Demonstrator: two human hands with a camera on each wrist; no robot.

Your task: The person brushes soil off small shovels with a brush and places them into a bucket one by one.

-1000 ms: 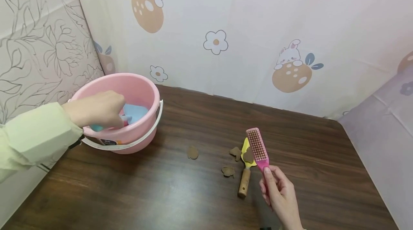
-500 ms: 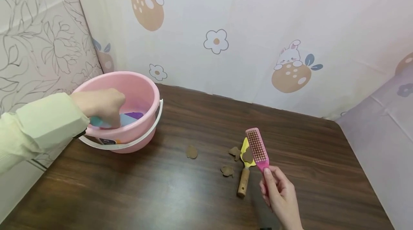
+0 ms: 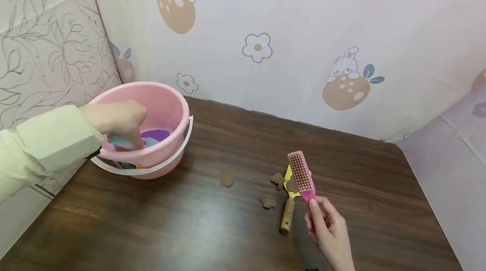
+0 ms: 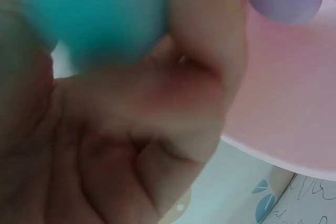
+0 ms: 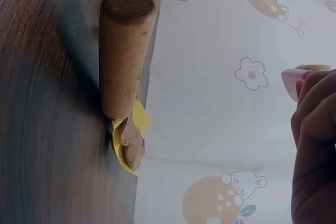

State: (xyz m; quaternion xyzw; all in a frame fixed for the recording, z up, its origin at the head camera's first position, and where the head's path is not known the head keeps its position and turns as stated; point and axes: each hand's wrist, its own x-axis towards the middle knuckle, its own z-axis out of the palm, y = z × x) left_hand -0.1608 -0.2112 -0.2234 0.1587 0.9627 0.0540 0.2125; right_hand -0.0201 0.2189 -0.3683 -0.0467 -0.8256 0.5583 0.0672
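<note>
A pink bucket [image 3: 161, 98] stands at the left of the table, and my left hand [image 3: 123, 121] reaches over its near side into it. Its curled fingers hold a teal object [image 4: 100, 19], blurred in the left wrist view and mostly covered by the hand; its kind is unclear. Beside that hand inside the bucket lie a purple item [image 3: 158, 135] and a light-blue item [image 3: 152, 141]. My right hand [image 3: 329, 228] pinches the handle of a pink brush [image 3: 301, 172], held above the table with its bristles towards the head camera.
Left of the brush lies a small yellow trowel [image 3: 287, 216] with a wooden handle and a brown flat piece on its blade. Several brown leaf-like pieces [image 3: 226, 179] lie nearby. A white handle [image 3: 167, 163] hangs around the bucket's front. Patterned cloth walls [image 3: 296, 81] border the dark table [image 3: 182, 228].
My left hand has shifted slightly within the bucket. The light-blue item shows less and the purple item has come into sight. My right hand keeps the brush nearly still.
</note>
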